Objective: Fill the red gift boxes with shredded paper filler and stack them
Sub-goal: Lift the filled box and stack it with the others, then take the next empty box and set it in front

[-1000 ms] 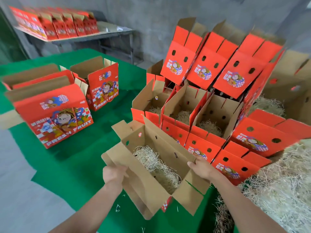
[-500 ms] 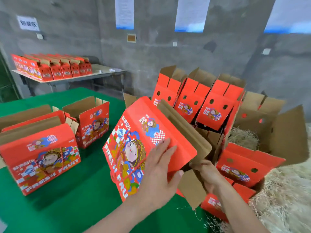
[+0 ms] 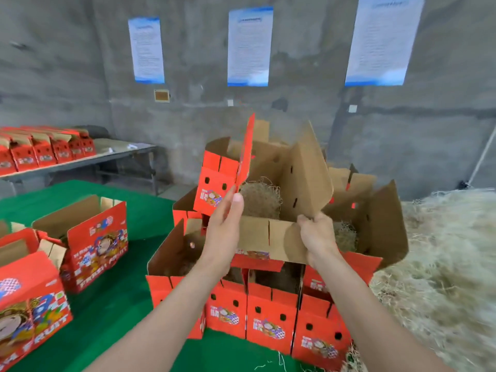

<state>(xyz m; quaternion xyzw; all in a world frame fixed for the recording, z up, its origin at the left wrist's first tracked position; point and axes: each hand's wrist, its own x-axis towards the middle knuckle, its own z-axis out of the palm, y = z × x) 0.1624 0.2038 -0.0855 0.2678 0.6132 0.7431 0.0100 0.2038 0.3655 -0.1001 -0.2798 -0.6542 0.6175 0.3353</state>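
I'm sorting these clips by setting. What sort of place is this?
Probably a packing room or small warehouse: a bare concrete wall with posted notices, many red boxes on a green-covered table, and a big heap of shredded filler.

You can read "FRESH FRUIT" in white capitals on the front of the open red box [image 3: 97, 245] to your left. The nearer box [image 3: 29, 312] shows only "FRUIT". The wall posters [image 3: 249, 47] are too blurred to read.
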